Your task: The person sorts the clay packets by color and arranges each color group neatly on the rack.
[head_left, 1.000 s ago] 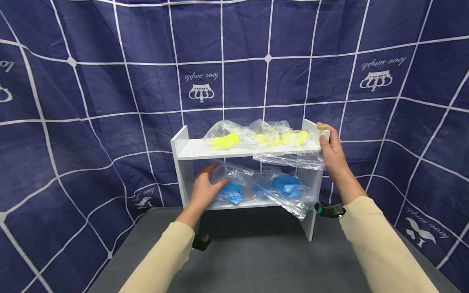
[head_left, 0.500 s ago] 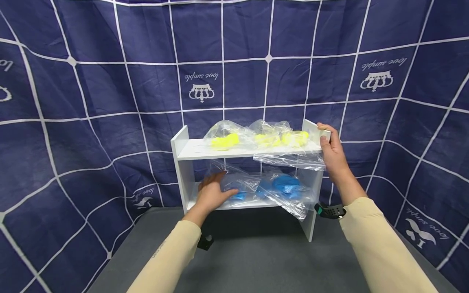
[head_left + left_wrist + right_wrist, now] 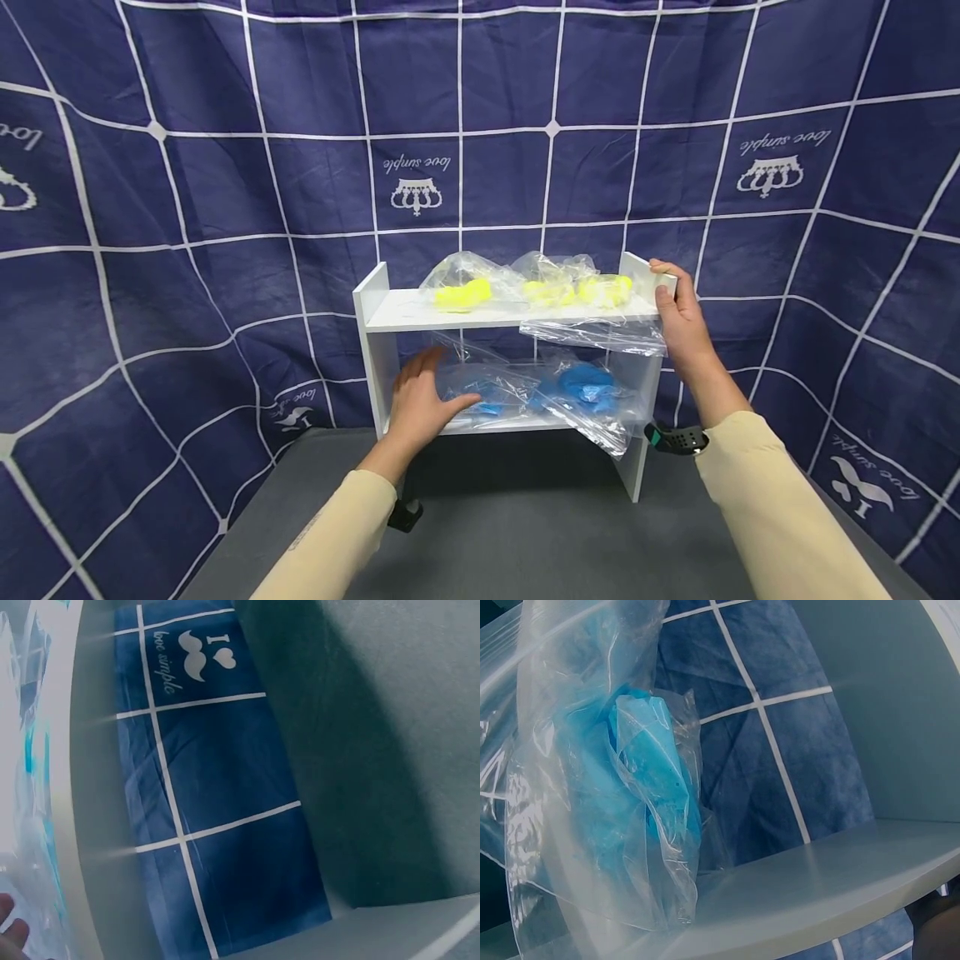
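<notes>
In the head view a small white two-tier shelf [image 3: 405, 319] stands against the backdrop. My left hand [image 3: 420, 406] is at the left of its lower tier, thumb and fingers spread beside a clear plastic bag [image 3: 468, 382] with something blue inside; whether the fingertips touch the plastic is unclear. Only fingertips [image 3: 13, 930] show in the left wrist view. With my right hand [image 3: 681, 312] I grip the upper end of the right side panel. Below it, a second clear bag with a blue crumpled item [image 3: 587, 385] lies on the lower tier, its zip edge hanging over the front.
Clear bags with bright yellow items [image 3: 463, 296] lie along the upper tier, and a zip strip [image 3: 592, 335] droops over its front edge. A dark grey tabletop [image 3: 517, 533] extends in front. Blue grid-patterned cloth [image 3: 495, 175] surrounds the back and sides.
My left hand moved right over the lower left bag, then drew back left. That bag's raised plastic now lies lower over its blue contents. The right hand kept its grip; the head view tilted slightly.
</notes>
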A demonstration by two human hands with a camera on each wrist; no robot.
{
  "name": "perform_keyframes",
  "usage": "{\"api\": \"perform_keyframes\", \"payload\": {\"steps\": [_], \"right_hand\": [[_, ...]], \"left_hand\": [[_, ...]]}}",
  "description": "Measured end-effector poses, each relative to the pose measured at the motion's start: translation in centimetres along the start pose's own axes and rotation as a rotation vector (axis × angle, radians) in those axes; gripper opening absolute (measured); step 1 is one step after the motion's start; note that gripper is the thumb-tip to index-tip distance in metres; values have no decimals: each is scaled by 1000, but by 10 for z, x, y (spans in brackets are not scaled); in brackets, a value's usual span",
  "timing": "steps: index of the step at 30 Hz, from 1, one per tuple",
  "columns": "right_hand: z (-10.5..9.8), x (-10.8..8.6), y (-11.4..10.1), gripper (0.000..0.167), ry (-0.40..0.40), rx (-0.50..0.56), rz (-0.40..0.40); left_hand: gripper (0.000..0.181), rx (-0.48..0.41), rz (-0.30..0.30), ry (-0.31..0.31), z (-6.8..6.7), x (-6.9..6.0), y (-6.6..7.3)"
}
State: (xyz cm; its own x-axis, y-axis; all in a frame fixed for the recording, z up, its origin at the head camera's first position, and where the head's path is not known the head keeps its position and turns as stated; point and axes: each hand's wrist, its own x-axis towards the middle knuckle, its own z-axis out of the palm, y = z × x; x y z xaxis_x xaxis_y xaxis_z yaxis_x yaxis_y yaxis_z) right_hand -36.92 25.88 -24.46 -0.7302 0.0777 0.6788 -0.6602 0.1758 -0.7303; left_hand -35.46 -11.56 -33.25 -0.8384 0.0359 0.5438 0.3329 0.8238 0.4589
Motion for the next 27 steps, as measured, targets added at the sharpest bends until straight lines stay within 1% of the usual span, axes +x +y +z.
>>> {"api": "perform_keyframes", "payload": {"steps": [2, 4, 10, 13, 17, 19, 21, 24, 25, 27], "right_hand": [[-1, 0, 0, 34, -3, 2, -9], [-2, 1, -1, 34, -4, -7, -19], [-3, 4, -3, 35, -1, -38, -32], [-2, 4, -3, 37, -8, -54, -47], [-2, 1, -3, 41, -21, -88, -78], [-3, -1, -2, 43, -31, -93, -80], [-5, -3, -1, 46, -51, -78, -70], [-9, -10, 3, 52, -97, -82, -44], [-11, -13, 6, 53, -108, -101, -33], [-17, -22, 11, 53, -117, -186, -19]], "left_hand": [[94, -30, 22, 57, -3, -5, -2], [84, -74, 56, 112, -6, -10, -5], [51, -242, 174, 260, -17, -28, -16], [43, -331, 236, 328, -20, -37, -22], [37, -436, 315, 404, -22, -49, -34], [36, -447, 328, 422, -21, -55, -40], [35, -438, 322, 430, -20, -62, -46], [33, -388, 310, 456, -18, -73, -55], [33, -373, 305, 467, -17, -77, -58], [33, -348, 297, 486, -16, -83, -63]]}}
